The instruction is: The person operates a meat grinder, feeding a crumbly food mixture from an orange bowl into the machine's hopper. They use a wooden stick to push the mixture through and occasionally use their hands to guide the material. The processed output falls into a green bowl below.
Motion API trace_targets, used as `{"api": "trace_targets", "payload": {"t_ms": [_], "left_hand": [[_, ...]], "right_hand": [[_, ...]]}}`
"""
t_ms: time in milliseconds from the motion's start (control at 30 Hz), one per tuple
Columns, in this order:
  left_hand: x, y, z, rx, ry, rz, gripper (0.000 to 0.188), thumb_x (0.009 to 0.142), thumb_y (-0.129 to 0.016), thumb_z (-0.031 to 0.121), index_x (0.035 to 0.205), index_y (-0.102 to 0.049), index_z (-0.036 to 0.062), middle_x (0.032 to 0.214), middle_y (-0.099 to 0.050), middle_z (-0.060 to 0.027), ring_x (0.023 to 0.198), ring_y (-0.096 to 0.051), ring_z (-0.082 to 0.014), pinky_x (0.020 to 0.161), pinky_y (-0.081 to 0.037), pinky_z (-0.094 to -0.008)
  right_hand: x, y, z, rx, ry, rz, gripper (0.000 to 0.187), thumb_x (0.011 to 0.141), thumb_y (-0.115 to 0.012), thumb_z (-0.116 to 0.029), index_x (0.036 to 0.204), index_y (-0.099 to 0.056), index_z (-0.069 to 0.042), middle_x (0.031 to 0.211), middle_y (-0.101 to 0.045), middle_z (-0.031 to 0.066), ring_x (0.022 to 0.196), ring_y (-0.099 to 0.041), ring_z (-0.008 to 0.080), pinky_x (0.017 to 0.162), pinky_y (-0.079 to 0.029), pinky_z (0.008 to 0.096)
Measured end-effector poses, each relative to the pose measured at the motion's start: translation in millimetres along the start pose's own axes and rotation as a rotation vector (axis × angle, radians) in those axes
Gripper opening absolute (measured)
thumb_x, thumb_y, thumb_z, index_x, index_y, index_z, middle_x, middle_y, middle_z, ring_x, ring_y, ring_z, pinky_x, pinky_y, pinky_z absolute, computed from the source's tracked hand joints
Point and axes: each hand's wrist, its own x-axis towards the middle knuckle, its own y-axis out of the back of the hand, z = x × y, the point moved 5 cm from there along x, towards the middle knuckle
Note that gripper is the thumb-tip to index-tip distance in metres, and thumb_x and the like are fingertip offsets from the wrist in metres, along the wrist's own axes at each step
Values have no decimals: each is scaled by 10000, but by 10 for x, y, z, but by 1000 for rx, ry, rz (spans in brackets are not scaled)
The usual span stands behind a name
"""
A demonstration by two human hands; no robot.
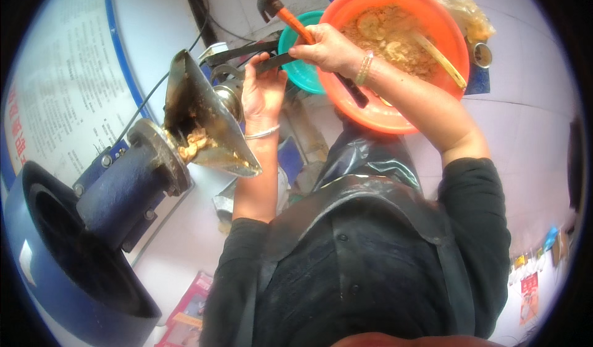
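My right hand is closed around a claw hammer with an orange and black handle; its metal head points up and away. The right thumb lies against the end of a dark flat metal wrench. My left hand, palm up, has its fingers around this wrench, whose curved end reaches the round metal fitting of a blue grinding machine. Beside my left wrist is the machine's steel feed tray, with yellowish food pieces in it.
A large orange basin holds pale crumbly food and a wooden-coloured stick. Next to it stand a green basin and a plastic bag. The machine's big blue wheel fills the lower left. A black cable runs behind the tray.
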Motion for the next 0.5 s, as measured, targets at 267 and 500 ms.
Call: {"api": "trace_targets", "payload": {"t_ms": [267, 500], "left_hand": [[0, 38, -58, -106, -99, 4, 187, 948, -651, 306, 1089, -698, 193, 1198, -698, 19, 1134, -611, -209, 968, -453, -475], [71, 62, -56, -80, -216, 109, 234, 950, -649, 349, 1130, -644, 198, 1212, -662, 18, 1177, -597, -227, 891, -485, -455]], "right_hand": [[384, -57, 207, -30, -29, -142, 156, 875, -706, -136, 813, -605, -35, 664, -512, -44, 596, -462, 42, 521, -368, 228], [547, -7, 47, -98, -23, -240, 148, 870, -702, -136, 830, -617, -22, 679, -519, -36, 604, -463, 43, 536, -378, 231]]}}
